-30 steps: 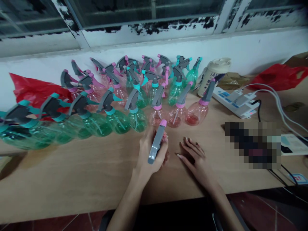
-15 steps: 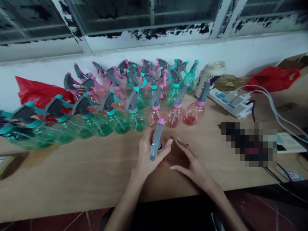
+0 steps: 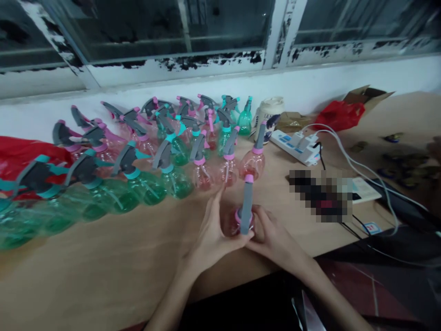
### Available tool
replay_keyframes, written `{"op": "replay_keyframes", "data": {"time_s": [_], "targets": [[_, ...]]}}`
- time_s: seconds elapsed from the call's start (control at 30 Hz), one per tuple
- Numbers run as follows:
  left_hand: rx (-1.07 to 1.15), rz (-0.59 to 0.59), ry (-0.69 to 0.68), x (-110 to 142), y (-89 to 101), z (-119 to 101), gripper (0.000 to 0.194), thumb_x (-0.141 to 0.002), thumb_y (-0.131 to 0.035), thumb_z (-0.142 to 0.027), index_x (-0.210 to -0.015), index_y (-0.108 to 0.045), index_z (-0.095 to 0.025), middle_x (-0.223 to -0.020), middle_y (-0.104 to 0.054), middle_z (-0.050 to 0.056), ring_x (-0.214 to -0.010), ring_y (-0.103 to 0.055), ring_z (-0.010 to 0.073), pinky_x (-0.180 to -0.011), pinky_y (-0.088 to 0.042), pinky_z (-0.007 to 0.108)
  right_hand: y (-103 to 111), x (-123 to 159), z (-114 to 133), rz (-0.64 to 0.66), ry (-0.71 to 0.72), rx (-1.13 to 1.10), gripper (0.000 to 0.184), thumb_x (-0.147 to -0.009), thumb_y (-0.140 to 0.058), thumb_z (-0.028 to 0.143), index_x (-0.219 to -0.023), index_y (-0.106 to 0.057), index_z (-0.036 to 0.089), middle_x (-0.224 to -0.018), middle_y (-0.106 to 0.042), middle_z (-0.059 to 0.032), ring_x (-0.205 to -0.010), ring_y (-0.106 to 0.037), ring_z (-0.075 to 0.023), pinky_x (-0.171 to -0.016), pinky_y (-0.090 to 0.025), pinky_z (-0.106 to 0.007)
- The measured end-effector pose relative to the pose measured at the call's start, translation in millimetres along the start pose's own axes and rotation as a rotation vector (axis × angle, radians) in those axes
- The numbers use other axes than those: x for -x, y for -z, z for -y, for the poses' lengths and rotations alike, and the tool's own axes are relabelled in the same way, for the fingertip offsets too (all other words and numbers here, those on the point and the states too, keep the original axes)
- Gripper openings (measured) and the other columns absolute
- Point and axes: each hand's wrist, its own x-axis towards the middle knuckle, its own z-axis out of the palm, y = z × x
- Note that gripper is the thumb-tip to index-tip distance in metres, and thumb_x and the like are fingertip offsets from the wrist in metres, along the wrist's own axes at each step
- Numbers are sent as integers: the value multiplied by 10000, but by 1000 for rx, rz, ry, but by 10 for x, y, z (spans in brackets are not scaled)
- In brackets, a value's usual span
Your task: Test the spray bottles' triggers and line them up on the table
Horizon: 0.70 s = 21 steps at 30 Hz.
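Note:
A spray bottle [image 3: 245,209] with a clear pinkish body, a pink collar and a grey trigger head with a pink tip stands between my hands. My right hand [image 3: 274,232] is closed around its right side, fingers by the collar. My left hand [image 3: 215,234] is on the left side, its fingers stretched out and apart from the thumb, which reaches across the front of the bottle. The lower body is partly hidden by my hands. Just beyond are three pink-collared spray bottles, the nearest one [image 3: 252,161] behind the held bottle's tip.
Rows of spray bottles, including a green one [image 3: 177,181], fill the left and back of the table [image 3: 138,257]. A red bag [image 3: 27,158] lies far left. To the right are a jar [image 3: 270,110], a power strip [image 3: 292,147] with cables, and a red bag [image 3: 341,115].
My right hand has moved from open beside the bottle to closed around it. My left hand's fingers have loosened and straightened. The view has swung right.

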Motion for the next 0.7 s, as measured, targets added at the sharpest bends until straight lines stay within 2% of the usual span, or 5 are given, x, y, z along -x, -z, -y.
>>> {"op": "replay_keyframes", "data": {"time_s": [0.1, 0.23, 0.3, 0.43, 0.7], "targets": [[-203, 50, 58, 100, 17, 133, 767, -825, -629, -391, -1455, -206, -277, -1480, -333, 116, -1356, -322, 306, -1090, -277, 536, 269, 37, -260, -77, -40, 143, 546, -774, -641, 504, -1202, -474, 208, -1114, -628, -107, -1053, -594, -284, -887, -494, -441], [-541, -68, 107, 259, -45, 427, 540, -911, -482, -399, -1402, -321, -242, -1457, -369, 122, -1334, -358, 307, -1061, -317, 544, 602, -56, -690, -248, -59, 346, 623, -743, -624, 593, -1202, -501, 191, -1140, -629, -138, -1058, -595, -318, -881, -485, -458], [-700, -117, 51, 340, -105, 577, 551, -919, -456, -406, -1411, -325, -195, -1474, -340, 147, -1349, -324, 332, -1062, -298, 568, 730, -158, -869, -310, -75, 430, 615, -733, -617, 617, -1146, -532, 169, -1053, -650, -157, -973, -615, -337, -802, -503, -457], [-869, -107, -74, 439, -181, 756, 555, -943, -392, -380, -1445, -282, -168, -1500, -302, 152, -1378, -268, 327, -1075, -277, 561, 884, -414, -1086, -321, -79, 470, 546, -750, -615, 581, -1087, -551, 157, -925, -662, -135, -840, -627, -306, -727, -505, -415], [-997, -95, -149, 422, -168, 805, 631, -941, -368, -353, -1496, -127, -175, -1528, -233, 157, -1369, -283, 346, -1042, -325, 561, 1008, -845, -1364, -345, -108, 545, 575, -724, -633, 557, -1095, -541, 127, -962, -669, -170, -902, -632, -337, -762, -477, -429]]}}
